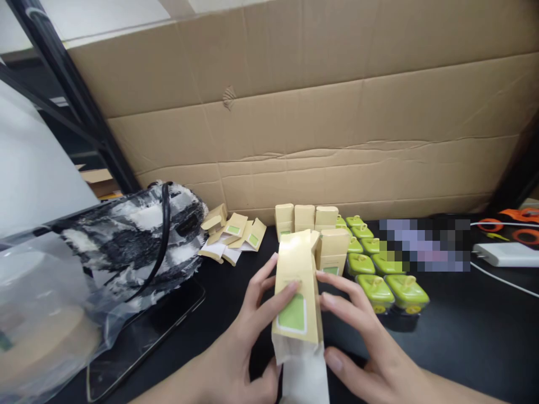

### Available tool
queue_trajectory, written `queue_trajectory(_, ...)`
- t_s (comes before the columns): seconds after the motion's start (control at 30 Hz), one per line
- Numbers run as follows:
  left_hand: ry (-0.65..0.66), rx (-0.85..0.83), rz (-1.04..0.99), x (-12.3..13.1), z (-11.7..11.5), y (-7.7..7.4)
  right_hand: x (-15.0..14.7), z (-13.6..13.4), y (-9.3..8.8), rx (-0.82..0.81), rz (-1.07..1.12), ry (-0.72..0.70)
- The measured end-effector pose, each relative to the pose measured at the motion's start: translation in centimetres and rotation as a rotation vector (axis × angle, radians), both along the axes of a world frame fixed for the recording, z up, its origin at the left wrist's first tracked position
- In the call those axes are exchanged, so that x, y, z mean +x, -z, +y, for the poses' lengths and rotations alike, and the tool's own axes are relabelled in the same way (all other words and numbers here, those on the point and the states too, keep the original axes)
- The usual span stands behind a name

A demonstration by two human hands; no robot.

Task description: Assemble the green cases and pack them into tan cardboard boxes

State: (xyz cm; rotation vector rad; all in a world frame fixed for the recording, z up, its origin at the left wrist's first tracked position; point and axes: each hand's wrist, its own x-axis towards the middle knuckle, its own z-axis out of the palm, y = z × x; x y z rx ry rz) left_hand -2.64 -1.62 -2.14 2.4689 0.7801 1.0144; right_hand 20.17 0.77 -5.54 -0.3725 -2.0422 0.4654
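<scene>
Both my hands hold a small tan carton (297,292) with a green label, upright above the black table (463,336). My left hand (248,331) grips its left side, fingers wrapped over the front. My right hand (362,336) holds its right side, thumb below. A folded white paper sheet (305,376) sticks out of the carton's bottom end. Just beyond stand several closed tan cartons (307,220), with rows of green-lidded items (379,269) to their right.
A pile of flat unfolded cartons (236,233) lies at centre left. A black-and-white furry bag (135,241), a dark tablet (143,336) and a clear plastic bag (37,320) fill the left. A cardboard wall (315,112) closes the back. A white charger (507,253) and orange scissors (511,220) lie right.
</scene>
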Motion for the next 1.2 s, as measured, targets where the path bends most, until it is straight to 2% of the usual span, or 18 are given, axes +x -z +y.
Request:
queue_trajectory(0.17, -0.103, 0.014, -0.013, -0.2, -0.3, -0.1, 0.4, 0.1, -0.1, 0.030, -0.114, 0.046)
queue_trajectory(0.27, -0.085, 0.025, -0.040, -0.4, 0.0, -0.1, 0.5, 0.1, -0.1, 0.073, -0.113, 0.045)
queue_trajectory(0.37, -0.070, 0.095, -0.060, -0.5, 0.5, 0.0, 0.5, 0.0, -0.1, 0.172, -0.132, 0.032)
queue_trajectory(0.47, -0.128, 0.126, -0.053, -0.5, 0.7, 0.1, 0.6, -0.1, 0.1, 0.304, -0.229, 0.115)
queue_trajectory(0.57, -0.143, 0.064, -0.064, -0.5, 0.4, 0.2, 0.8, 0.0, -0.1, 0.407, -0.255, 0.201)
queue_trajectory(0.67, -0.099, -0.035, -0.080, -0.3, -0.1, 0.2, 0.9, -0.1, -0.7, 0.472, -0.188, 0.255)
queue_trajectory(0.73, -0.094, -0.079, -0.089, -0.2, -0.3, 0.2, 0.7, -0.3, -1.1, 0.429, -0.132, 0.269)
queue_trajectory(0.8, -0.112, -0.095, -0.080, -0.1, -0.2, 0.1, 0.3, -0.7, -1.3, 0.302, -0.063, 0.263)
queue_trajectory(0.87, -0.111, -0.099, -0.047, 0.0, 0.0, 0.1, -0.1, -0.9, -1.0, 0.174, 0.005, 0.242)
queue_trajectory(0.93, -0.097, -0.111, -0.041, 0.1, 0.1, 0.2, -0.3, -1.0, -0.5, 0.133, 0.042, 0.236)
queue_trajectory(1.07, -0.055, -0.157, -0.157, 0.3, -0.2, 0.3, -0.2, -0.6, 0.3, 0.188, 0.008, 0.280)
queue_trajectory(1.2, 0.030, -0.058, -0.174, 0.4, -0.6, 0.3, 0.2, -0.5, -0.5, 0.424, -0.038, 0.318)
